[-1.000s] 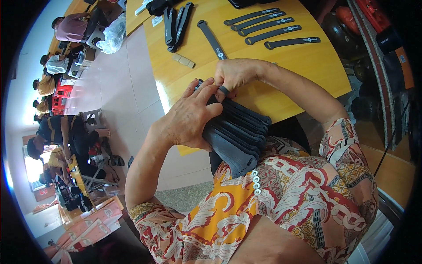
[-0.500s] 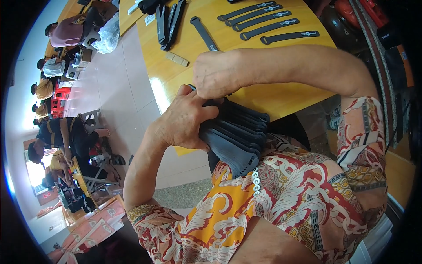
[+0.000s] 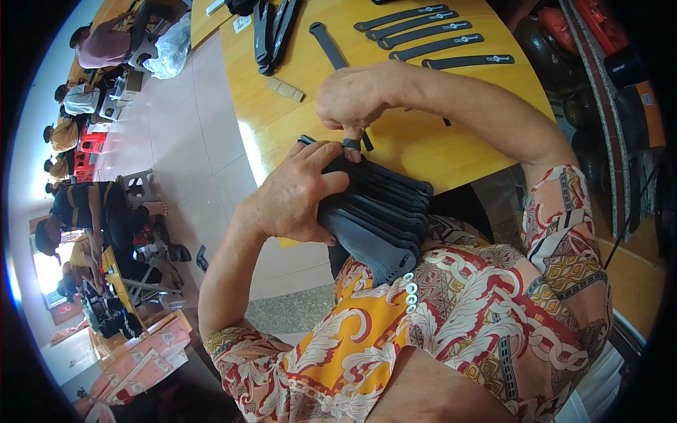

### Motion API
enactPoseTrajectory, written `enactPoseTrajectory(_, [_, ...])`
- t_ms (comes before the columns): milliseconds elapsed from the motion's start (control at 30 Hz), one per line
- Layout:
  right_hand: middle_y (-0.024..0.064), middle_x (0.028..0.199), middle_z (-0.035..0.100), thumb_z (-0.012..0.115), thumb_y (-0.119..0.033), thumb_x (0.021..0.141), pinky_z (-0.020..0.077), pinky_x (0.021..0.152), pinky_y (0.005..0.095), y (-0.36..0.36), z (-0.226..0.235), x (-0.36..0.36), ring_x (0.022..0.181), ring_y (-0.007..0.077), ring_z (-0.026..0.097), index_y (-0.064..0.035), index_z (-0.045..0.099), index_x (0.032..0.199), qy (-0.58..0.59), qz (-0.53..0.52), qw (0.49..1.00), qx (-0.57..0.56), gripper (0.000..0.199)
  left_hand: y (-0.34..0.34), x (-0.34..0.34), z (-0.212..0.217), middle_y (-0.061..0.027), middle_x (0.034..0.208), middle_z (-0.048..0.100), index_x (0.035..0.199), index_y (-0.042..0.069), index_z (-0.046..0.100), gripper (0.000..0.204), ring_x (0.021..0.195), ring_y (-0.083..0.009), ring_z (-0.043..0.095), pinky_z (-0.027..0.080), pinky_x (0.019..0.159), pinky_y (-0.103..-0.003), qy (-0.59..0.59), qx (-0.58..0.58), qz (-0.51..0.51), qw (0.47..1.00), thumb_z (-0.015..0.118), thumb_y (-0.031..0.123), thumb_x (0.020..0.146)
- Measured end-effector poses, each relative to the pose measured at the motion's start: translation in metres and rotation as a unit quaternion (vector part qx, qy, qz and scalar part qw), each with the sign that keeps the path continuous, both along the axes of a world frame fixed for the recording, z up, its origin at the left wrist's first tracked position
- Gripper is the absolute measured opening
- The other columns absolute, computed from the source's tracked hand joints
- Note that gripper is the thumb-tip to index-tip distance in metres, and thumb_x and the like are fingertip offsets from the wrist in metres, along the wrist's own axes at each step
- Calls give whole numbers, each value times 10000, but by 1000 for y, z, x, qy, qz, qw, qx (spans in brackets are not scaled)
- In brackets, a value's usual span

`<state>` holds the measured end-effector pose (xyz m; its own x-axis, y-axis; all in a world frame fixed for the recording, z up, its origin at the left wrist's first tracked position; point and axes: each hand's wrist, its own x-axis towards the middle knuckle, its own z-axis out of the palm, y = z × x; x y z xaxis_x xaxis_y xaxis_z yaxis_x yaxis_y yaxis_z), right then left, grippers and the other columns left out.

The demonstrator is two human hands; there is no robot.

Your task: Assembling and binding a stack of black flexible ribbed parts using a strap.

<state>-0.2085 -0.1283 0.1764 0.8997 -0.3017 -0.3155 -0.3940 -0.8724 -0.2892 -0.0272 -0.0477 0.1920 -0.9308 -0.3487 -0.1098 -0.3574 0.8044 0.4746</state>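
left hand [image 3: 293, 201] grips a stack of dark straps [image 3: 377, 218] at the desk [image 3: 282, 127] edge, right hand [image 3: 352, 99] pinches one strap's end loop; next move likely needs steady seating.

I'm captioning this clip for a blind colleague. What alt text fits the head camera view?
Seen from above, a person's left hand grips a fanned stack of dark grey straps while the right hand pinches a small loop at the stack's top. More straps lie in a row on the yellow table.
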Motion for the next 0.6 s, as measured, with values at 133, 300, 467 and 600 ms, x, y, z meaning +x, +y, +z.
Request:
enactPoseTrajectory(133, [34, 519, 564, 792, -464, 688, 418, 469, 297, -20, -36, 7, 504, 140, 545, -34, 632, 603, 59, 14, 986, 156, 466, -1, -4, 2, -228, 1235, 466, 892, 53, 626, 593, 1128, -395, 487, 396, 938, -457, -11, 5, -15, 1000, 858, 248, 382])
enactPoseTrajectory(300, [62, 519, 566, 801, -468, 674, 411, 431, 299, -25, -52, 3, 439, 165, 519, -28, 632, 605, 22, -32, 903, 427, 476, 9, -2, 2, -242, 1275, 423, 866, 35, 628, 578, 1125, -417, 491, 435, 928, -464, -8, 37, 47, 998, 862, 210, 368])
enactPoseTrajectory(467, [45, 555, 563, 762, -365, 751, 432, 443, 266, -21, -43, 5, 450, 147, 527, -30, 636, 672, 54, -58, 928, 365, 366, 6, -2, 6, -238, 1308, 386, 851, 27, 632, 558, 1154, -427, 486, 452, 938, -447, 12, 36, 42, 998, 865, 184, 368])
enactPoseTrajectory(600, [63, 619, 620, 724, -292, 789, 484, 495, 268, -22, -39, -7, 498, 146, 582, -16, 657, 729, 20, -98, 905, 414, 291, 3, -5, 3, -228, 1315, 390, 854, 26, 629, 558, 1149, -424, 488, 454, 935, -447, 22, 38, 27, 999, 863, 181, 372])
